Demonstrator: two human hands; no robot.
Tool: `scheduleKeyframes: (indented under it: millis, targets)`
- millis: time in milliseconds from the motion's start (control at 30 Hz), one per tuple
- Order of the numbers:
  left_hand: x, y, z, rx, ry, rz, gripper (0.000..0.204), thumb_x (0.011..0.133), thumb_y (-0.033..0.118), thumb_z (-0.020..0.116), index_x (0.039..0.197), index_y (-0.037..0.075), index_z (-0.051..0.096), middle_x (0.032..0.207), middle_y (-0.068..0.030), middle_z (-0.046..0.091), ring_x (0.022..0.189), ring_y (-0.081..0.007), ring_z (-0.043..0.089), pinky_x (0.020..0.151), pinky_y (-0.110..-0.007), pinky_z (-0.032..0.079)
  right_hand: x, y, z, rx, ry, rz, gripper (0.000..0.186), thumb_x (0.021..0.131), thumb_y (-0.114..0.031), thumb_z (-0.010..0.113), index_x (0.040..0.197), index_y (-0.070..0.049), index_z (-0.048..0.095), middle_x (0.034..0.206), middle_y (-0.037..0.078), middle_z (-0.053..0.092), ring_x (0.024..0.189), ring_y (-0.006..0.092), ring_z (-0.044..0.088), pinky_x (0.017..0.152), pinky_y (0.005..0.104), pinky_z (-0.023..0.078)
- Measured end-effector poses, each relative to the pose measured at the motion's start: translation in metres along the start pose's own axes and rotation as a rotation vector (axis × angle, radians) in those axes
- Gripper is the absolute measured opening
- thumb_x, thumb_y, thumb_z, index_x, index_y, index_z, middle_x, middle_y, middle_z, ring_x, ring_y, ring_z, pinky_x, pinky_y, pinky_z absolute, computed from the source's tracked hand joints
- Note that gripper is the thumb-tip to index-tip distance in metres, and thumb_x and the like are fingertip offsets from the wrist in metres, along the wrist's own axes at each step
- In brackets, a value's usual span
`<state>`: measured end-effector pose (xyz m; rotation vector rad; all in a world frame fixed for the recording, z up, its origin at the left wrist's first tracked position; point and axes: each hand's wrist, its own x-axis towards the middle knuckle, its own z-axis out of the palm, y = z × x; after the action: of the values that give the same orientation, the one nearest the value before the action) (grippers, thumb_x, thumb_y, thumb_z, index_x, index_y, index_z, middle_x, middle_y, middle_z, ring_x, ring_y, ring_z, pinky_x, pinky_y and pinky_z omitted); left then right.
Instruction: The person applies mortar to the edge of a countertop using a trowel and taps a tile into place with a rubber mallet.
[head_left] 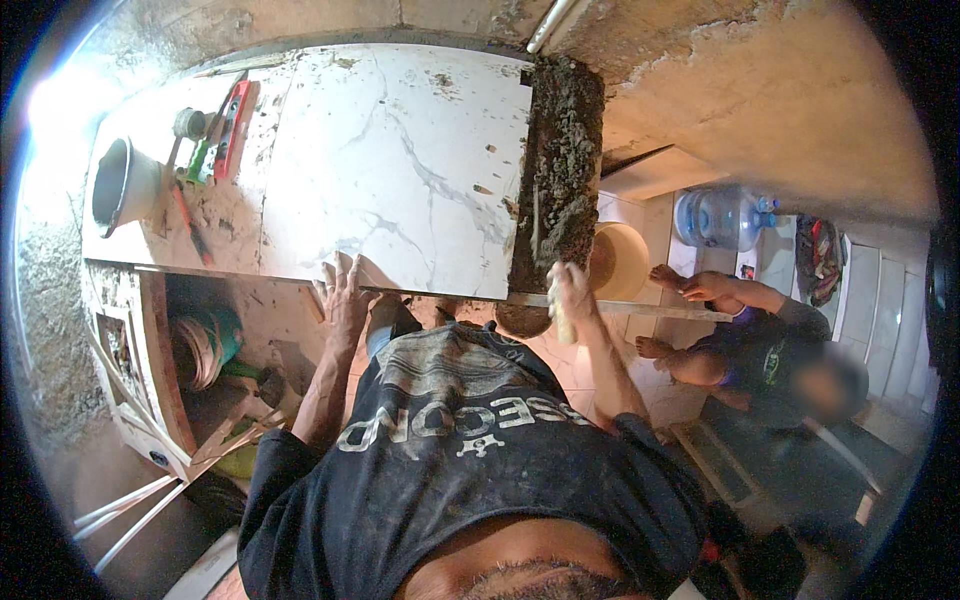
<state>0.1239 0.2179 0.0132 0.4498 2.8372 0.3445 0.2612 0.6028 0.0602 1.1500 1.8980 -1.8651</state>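
My left hand (pixel 345 297) lies with its fingers spread on the near edge of a large white marble-patterned tile (pixel 400 150), which covers the middle of the counter. My right hand (pixel 572 297) is closed on a pale yellowish piece (pixel 566 328), blurred and partly hidden by the fingers, so its kind is unclear. It is at the near end of a strip of rough dark mortar (pixel 560 160), just right of the tile. Smears and crumbs of mortar dot the tile's surface.
At the counter's left are a bucket (pixel 140 190), a red spirit level (pixel 233 130), a green tool (pixel 200 160) and a mallet (pixel 188 124). On the right, a yellow basin (pixel 620 258) stands near a large blue water bottle (pixel 715 217). Another person (pixel 770 350) sits there.
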Motion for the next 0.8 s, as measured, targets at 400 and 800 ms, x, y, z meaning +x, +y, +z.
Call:
scheduleKeyframes:
  millis: [400, 800]
  targets:
    - [0.001, -0.006, 0.011, 0.012, -0.017, 0.028, 0.085, 0.073, 0.035, 0.076, 0.145, 0.02, 0.033, 0.153, -0.0177, 0.018, 0.139, -0.044, 0.017, 0.11, -0.063, 0.014, 0.071, -0.044, -0.001, 0.051, -0.133, 0.074, 0.041, 0.093, -0.048, 0.045, 0.087, -0.007, 0.05, 0.058, 0.006, 0.05, 0.04, 0.0178, 0.048, 0.035, 0.0346, 0.043]
    - [0.001, -0.005, 0.003, -0.006, -0.001, 0.025, 0.081, 0.077, 0.031, 0.073, 0.145, 0.023, 0.031, 0.153, -0.0173, 0.02, 0.139, -0.0448, 0.018, 0.11, -0.062, 0.015, -0.023, 0.016, -0.001, 0.079, -0.177, 0.128, 0.04, 0.095, -0.045, 0.043, 0.088, -0.006, 0.049, 0.057, 0.006, 0.049, 0.041, 0.0166, 0.049, 0.038, 0.034, 0.042]
